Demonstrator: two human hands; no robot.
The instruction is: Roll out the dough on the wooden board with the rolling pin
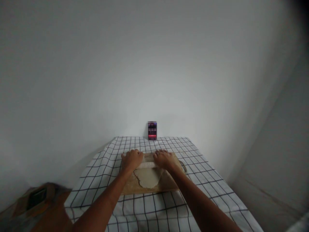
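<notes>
1. At the middle of the head view: wooden board (129,187), flat on a white cloth (145,207) with dark checks.
2. Pale dough sheet (149,179), thin, ragged on its left edge; lies on the board, nearer me than the bar.
3. Pale bar (147,165), crosswise between my hands, at the dough's far side.
4. My left hand (132,158), back upward, at the bar's left end; I cannot tell whether it grips.
5. My right hand (164,158), likewise at the right end; grip equally unclear.
6. Small dark panel (152,131), upright, at the cloth's far edge.
</notes>
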